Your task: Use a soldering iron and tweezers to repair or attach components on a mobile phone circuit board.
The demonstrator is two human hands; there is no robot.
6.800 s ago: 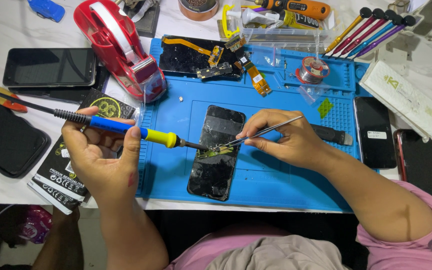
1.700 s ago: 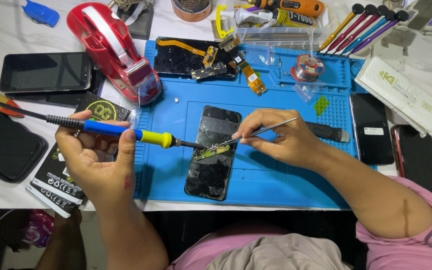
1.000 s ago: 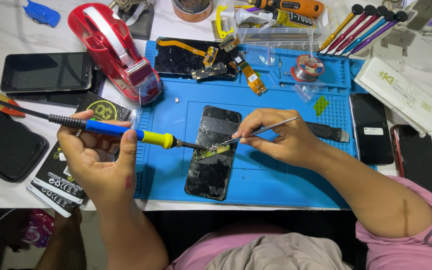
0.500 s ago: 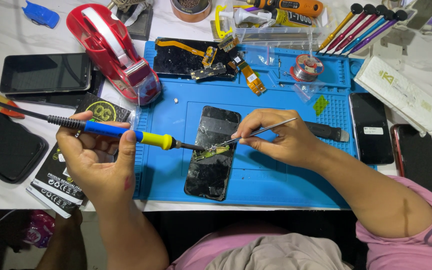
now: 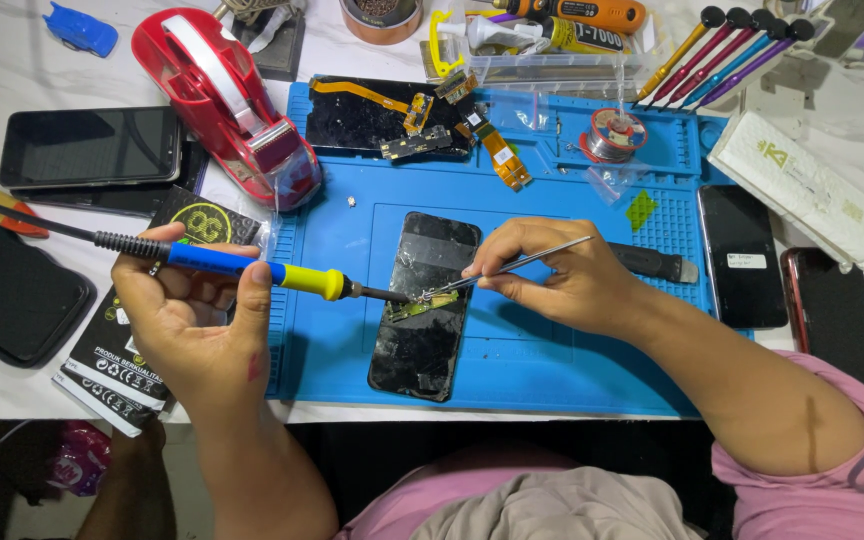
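Note:
My left hand point(image 5: 192, 320) grips a blue and yellow soldering iron point(image 5: 252, 270), its tip resting on a small green and gold part point(image 5: 420, 305). That part lies on a black phone screen point(image 5: 424, 305) in the middle of a blue work mat point(image 5: 552, 360). My right hand point(image 5: 562, 275) pinches metal tweezers point(image 5: 512, 268) whose points meet the iron's tip on the same part.
A red tape dispenser point(image 5: 232, 95) and a dark phone point(image 5: 92, 145) sit at the left. Opened phone parts point(image 5: 392, 115), a solder spool point(image 5: 612, 135) and several screwdrivers point(image 5: 732, 45) line the back. Two more phones point(image 5: 742, 255) lie at the right.
Nothing has visibly changed apart from small shifts of the head view; both hands keep the iron and tweezers on the same spot.

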